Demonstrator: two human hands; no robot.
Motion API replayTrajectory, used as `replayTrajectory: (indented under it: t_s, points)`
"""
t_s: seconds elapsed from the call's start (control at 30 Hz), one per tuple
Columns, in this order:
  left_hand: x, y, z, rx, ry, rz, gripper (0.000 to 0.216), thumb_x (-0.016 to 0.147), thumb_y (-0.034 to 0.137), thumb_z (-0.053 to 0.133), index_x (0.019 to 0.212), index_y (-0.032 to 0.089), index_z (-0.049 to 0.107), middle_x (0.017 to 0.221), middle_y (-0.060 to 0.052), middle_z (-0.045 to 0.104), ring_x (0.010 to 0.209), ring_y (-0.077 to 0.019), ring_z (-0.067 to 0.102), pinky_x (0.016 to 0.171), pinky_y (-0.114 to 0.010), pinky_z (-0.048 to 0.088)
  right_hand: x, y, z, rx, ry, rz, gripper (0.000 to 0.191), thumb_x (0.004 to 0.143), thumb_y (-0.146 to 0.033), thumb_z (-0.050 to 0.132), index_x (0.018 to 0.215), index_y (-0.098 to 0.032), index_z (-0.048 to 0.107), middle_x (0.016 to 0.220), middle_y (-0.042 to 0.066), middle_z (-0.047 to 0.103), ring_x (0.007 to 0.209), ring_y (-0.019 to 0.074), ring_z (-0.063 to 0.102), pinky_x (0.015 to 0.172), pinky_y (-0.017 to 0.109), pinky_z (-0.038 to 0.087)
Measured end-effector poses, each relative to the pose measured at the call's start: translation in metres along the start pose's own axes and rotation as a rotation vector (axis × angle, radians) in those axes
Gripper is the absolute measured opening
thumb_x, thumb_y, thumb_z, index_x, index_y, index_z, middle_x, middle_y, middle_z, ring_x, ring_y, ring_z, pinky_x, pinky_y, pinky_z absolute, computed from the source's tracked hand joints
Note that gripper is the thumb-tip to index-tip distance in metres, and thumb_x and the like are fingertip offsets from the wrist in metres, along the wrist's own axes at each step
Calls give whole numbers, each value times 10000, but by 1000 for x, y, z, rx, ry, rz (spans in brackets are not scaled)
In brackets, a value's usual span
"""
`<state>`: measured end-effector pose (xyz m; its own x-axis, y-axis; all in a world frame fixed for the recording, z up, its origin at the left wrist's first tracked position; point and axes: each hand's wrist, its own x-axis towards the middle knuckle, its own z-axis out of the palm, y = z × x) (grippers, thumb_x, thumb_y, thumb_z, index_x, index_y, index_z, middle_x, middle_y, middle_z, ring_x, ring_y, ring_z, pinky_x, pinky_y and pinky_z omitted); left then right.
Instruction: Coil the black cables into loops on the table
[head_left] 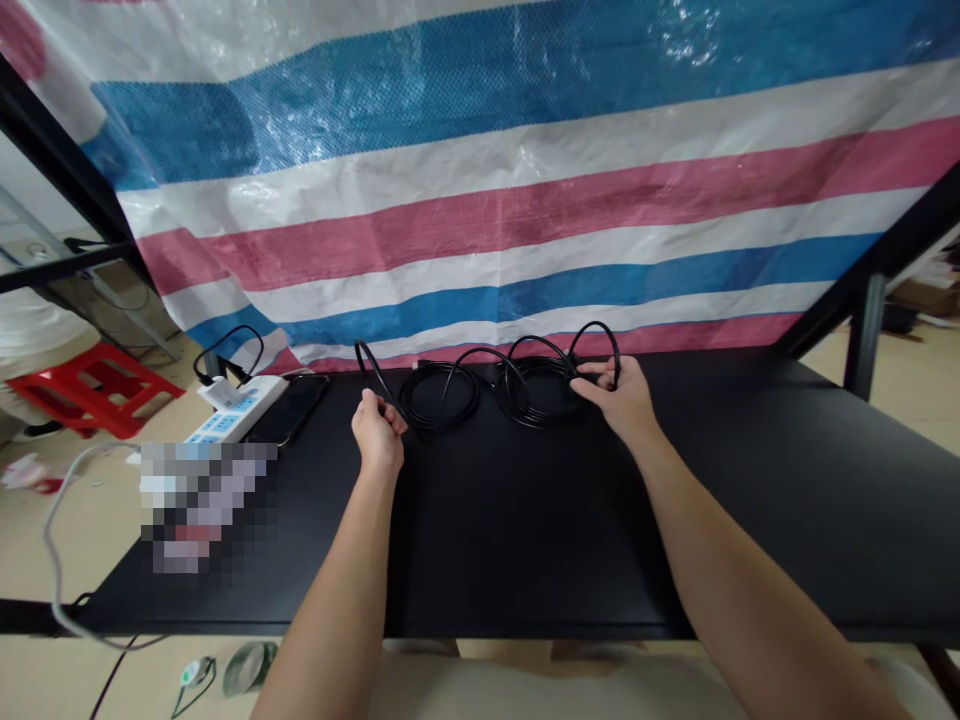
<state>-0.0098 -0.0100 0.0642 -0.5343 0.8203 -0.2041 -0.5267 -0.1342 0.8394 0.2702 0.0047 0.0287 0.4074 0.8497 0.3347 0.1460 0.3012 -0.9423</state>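
Observation:
A black cable (451,424) lies in two loose coils on the dark table, with looser loops arching up between and beside them. To the left of the coils, my left hand (377,430) is closed around a stretch of the cable, and a bend of it rises above the fingers. At the right coil, my right hand (616,398) pinches the cable between thumb and fingers, a raised loop curving over it. The small parts inside both grips are covered by the fingers.
On the table's left side are a white power strip (259,393) with a plugged-in charger (223,394) and a black phone (300,408). A striped plastic sheet (480,220) hangs along the back edge. A red stool (94,385) stands on the floor beyond the left edge.

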Motion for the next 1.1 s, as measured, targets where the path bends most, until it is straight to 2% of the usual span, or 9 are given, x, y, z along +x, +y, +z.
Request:
replayTrajectory:
  t_s: [0.1,0.23,0.47,0.53,0.67,0.77,0.87,0.97,1.1]
  points:
    - [-1,-2,-1,28,-99,12,370,891,303,469,546,198,390,365,87,302,284,-49,241,328,-169,195,-7,-1,10,-141,28,-13,486,455,-398,818,673,-240,414,630,-38,630,472,87,406,503,266,383]
    - [-2,-6,-2,84,-199,47,372,848,350,556,544,194,406,372,81,330,297,-50,280,330,-169,226,-10,-9,16,-55,-21,9,358,560,-471,740,626,-235,480,502,-44,538,494,135,501,528,283,401]
    - [-2,-9,-2,103,-206,77,372,817,373,612,553,190,424,390,74,372,309,-49,325,337,-162,264,-14,-18,19,21,-30,-7,458,720,-574,592,469,-237,409,414,-56,358,426,99,330,443,260,269]
    - [-2,-9,-2,99,-199,71,377,815,373,617,550,191,421,391,75,364,311,-52,331,336,-164,269,-17,-17,22,-18,-13,-36,412,699,-556,625,524,-240,426,459,-63,377,460,107,348,470,260,306]
    - [-4,-10,-3,94,-243,100,376,838,355,588,540,183,436,390,66,375,315,-49,325,344,-162,267,-25,-16,29,-203,0,-150,418,447,-385,826,664,-247,496,622,-52,489,595,143,457,582,291,405]
    - [-5,-11,-3,106,-272,119,379,839,356,583,533,182,443,392,61,380,320,-52,324,353,-169,270,-27,-17,32,-264,56,-138,354,486,-328,802,608,-247,480,596,-40,508,593,154,489,599,306,420]
    - [-3,-12,-4,161,-255,145,385,819,384,600,526,189,444,401,56,394,333,-66,346,365,-187,277,-23,-18,32,-134,78,5,322,623,-406,720,550,-239,454,500,-42,510,487,128,476,511,279,399]
    - [-1,-13,-6,296,-261,216,378,781,361,633,492,182,469,424,35,447,383,-77,399,408,-196,305,-17,-18,30,125,56,138,386,638,-568,684,588,-232,500,431,-56,460,391,107,407,374,241,291]
    - [1,-15,-10,534,-283,328,328,725,311,666,454,171,544,434,20,475,440,-89,414,446,-206,301,-14,-19,31,320,20,122,512,651,-697,614,532,-244,407,385,-82,318,373,93,332,359,231,280]
